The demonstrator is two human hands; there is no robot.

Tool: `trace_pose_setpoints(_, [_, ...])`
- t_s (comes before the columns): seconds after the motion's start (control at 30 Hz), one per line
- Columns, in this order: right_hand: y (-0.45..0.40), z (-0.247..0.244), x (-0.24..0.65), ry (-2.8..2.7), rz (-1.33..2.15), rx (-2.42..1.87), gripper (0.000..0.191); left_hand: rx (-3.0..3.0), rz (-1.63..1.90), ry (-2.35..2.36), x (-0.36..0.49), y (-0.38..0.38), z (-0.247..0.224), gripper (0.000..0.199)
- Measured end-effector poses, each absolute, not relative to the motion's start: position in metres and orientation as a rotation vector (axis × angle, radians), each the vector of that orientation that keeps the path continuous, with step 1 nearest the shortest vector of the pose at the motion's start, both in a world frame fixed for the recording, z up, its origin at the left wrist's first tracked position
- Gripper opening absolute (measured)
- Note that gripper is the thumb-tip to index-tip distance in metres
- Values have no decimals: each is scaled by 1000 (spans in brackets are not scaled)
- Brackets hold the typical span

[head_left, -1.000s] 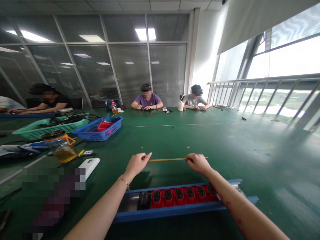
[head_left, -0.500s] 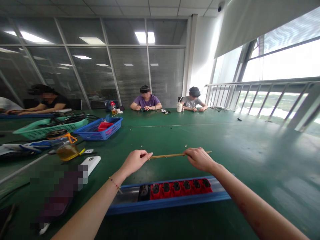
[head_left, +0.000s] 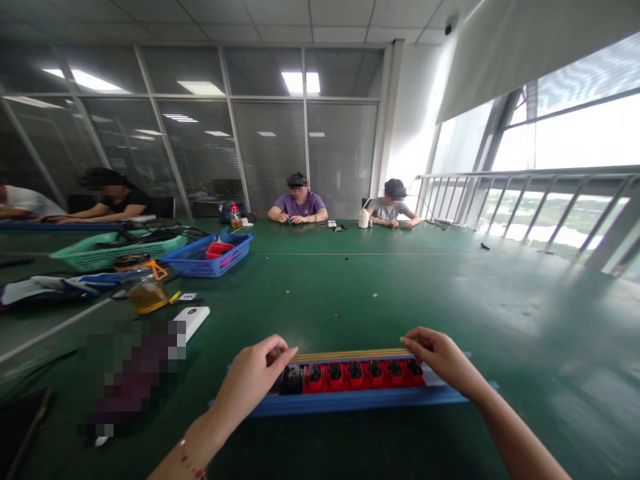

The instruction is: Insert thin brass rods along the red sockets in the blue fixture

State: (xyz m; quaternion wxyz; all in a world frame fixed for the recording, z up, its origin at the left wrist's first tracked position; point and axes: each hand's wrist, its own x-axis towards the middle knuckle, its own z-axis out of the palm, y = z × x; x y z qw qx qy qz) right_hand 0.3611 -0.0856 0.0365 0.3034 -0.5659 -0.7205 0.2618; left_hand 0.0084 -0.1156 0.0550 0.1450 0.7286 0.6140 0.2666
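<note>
Apparently, in the head view, an alignment step is in hand: thin yellow sticks [head_left: 353,355] run along the far rail of a blue-railed holder [head_left: 360,404] with red sockets [head_left: 355,377], on the near part of a green counter [head_left: 320,287]. The left hand [head_left: 253,377] and right hand [head_left: 444,357] have narrow fingers at opposite stick ends; whether they pinch is unclear. The next move calls for light, level, matched fingertip control.

With the fingers of my left hand [head_left: 260,367] and right hand [head_left: 434,350], I hold thin yellow strips [head_left: 353,355] along the far edge of a blue-edged tray [head_left: 360,402] lined with red-and-black blocks [head_left: 355,375] on the green worktop [head_left: 320,287].
</note>
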Motion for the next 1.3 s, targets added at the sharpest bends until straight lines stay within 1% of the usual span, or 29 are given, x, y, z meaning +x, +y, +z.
trace_pose_setpoints(0.23, [-91, 22, 365, -1887, 542, -1659, 41, 2166, 704, 1828, 13, -121, 46, 32])
trace_pose_setpoints(0.47, [-90, 10, 363, -1875, 544, -1654, 39, 2292, 723, 1782, 17, -122, 35, 29])
trace_pose_setpoints(0.67, [-93, 14, 363, -1928, 561, -1625, 38, 2436, 661, 1789, 20, -122, 31, 36])
trace_pose_setpoints(0.73, [-95, 16, 361, -1956, 539, -1612, 37, 2463, 645, 1815, 20, -122, 31, 36])
trace_pose_setpoints(0.93, [-101, 20, 354, -2014, 331, -1583, 33, 2508, 631, 1864, 21, -124, 34, 36])
trace_pose_setpoints(1.1, [-101, 18, 355, -2046, 306, -1548, 30, 2505, 634, 1832, 21, -125, 36, 34])
trace_pose_setpoints(1.3, [-100, 18, 355, -2074, 285, -1503, 32, 2516, 686, 1780, 18, -125, 39, 33])
